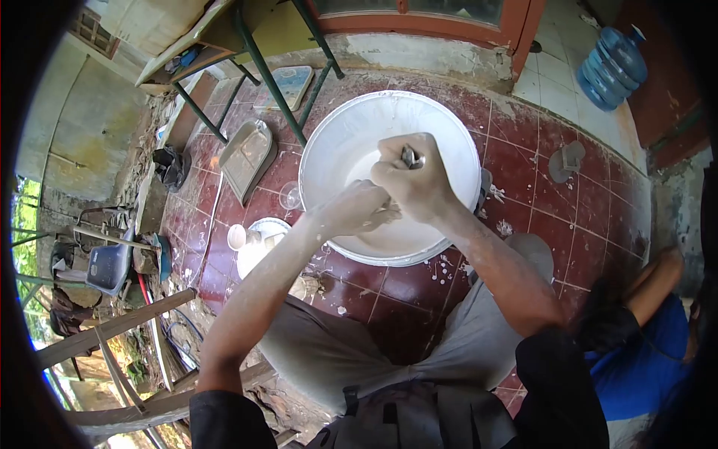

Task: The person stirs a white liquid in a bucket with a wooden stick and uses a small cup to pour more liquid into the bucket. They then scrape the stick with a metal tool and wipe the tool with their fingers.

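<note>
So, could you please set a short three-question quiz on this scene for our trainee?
1. True or false: both hands are over the white basin.
2. Which hand grips a metal tool? A) left hand B) right hand
3. What blue thing lies on the tiles at top right?

Key: 1 true; 2 B; 3 a water jug.

Both arms are stretched forward and down. The right hand [413, 176] is clenched in a fist; the left hand [357, 211] is pressed against it, fingers curled.
</note>
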Motion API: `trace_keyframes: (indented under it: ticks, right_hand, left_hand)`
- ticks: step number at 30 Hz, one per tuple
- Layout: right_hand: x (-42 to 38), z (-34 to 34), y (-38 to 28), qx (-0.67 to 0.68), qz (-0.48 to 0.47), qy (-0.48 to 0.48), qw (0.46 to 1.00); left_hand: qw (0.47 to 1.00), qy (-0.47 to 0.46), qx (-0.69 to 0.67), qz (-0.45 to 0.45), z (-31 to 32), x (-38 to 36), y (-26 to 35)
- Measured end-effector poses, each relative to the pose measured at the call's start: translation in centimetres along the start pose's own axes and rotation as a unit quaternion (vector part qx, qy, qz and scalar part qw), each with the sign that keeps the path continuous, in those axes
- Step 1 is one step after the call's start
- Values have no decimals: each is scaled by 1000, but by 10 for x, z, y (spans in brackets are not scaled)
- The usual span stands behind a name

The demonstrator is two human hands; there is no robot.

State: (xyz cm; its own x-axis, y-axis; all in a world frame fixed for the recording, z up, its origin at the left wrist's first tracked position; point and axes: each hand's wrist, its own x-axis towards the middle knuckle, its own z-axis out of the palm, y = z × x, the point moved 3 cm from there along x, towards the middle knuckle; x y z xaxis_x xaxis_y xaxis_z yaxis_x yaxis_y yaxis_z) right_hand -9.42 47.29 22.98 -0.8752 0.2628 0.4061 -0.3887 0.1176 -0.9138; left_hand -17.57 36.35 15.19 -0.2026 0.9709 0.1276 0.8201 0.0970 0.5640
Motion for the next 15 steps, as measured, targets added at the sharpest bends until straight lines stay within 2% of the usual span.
trace_keyframes:
  ticks: [2,4,6,7,8,10,11,12,14,15]
  right_hand:
    - [1,-20,0,16,20,45,999]
    - [1,-31,-4,-31,-102,43,993]
    - [-10,-13,-11,-51,-141,-29,988]
    - [-12,-2,-9,-49,-121,-64,989]
    - [-16,8,-10,-47,-112,-58,991]
    - [-10,17,-13,-1,-32,-27,999]
    - [-8,14,0,-15,19,6,1000]
    - [-1,-1,-3,-9,27,-6,1000]
    - [4,-16,-12,-107,-38,15,993]
    - [3,-16,-10,-107,-36,16,993]
  left_hand:
    - [999,-16,20,38,23,18,2]
    - [998,-25,-10,56,-6,42,25]
    - [998,-62,-7,31,-31,32,24]
    - [997,-66,-48,-14,-31,17,15]
    - [996,-75,-54,-16,-22,1,13]
    - [998,24,-64,5,-12,-16,16]
    - [1000,-10,-27,0,-5,-13,20]
    - [1000,-2,-25,2,-7,-6,26]
    - [988,-135,55,-51,-12,30,30]
    - [988,-137,54,-50,-10,30,29]
